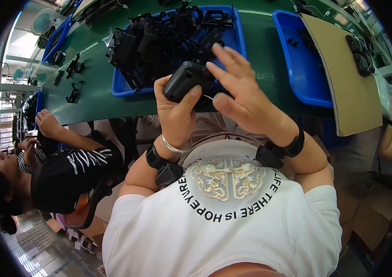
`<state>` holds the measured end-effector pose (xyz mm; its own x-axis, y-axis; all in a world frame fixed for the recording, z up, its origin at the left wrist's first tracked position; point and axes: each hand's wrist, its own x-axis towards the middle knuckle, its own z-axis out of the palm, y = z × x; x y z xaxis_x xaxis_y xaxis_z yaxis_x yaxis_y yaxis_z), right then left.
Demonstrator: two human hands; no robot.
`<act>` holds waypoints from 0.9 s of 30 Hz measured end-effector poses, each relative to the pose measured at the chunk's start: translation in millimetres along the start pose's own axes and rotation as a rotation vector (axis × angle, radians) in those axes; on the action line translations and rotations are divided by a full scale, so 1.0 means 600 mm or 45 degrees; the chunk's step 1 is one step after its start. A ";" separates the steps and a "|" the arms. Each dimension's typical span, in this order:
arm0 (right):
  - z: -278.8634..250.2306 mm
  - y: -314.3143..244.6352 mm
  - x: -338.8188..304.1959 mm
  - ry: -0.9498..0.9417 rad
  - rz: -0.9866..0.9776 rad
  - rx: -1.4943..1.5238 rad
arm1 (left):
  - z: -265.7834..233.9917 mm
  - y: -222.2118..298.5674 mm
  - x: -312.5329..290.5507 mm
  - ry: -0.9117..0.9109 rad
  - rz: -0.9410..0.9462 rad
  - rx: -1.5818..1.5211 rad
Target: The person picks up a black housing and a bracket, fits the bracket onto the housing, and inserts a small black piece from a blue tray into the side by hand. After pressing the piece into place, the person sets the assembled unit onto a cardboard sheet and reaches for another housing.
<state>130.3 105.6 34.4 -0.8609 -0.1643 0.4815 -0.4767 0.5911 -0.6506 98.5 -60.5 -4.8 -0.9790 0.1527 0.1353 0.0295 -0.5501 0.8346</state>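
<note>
My left hand (176, 111) is wrapped round a black rounded plastic housing (186, 83), thumb on its near side, held up in front of the blue tray. Beside it is my right hand (240, 85), its fingers spread and slightly blurred. The right index fingertip is close to the housing's right end; whether it touches I cannot tell. A thin whitish strand (208, 96) shows between the housing and my right thumb. Behind the hands, a blue tray (240, 41) holds a heap of black brackets (145, 46).
At the right, a cardboard sheet (343, 87) leans over another blue tray (297, 87), with black devices (361, 55) on it. Loose black parts (73, 93) lie on the green table (94, 101) at left. A co-worker in black (76, 171) sits to the left.
</note>
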 end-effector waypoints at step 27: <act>-0.004 0.015 -0.021 -0.125 0.155 0.374 | 0.021 0.011 0.007 -0.003 0.005 0.157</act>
<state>137.4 115.1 23.8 -0.9208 -0.1901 0.3405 -0.3881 0.3606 -0.8482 97.0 -53.0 7.9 -0.9784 0.1527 0.1396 0.0579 -0.4459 0.8932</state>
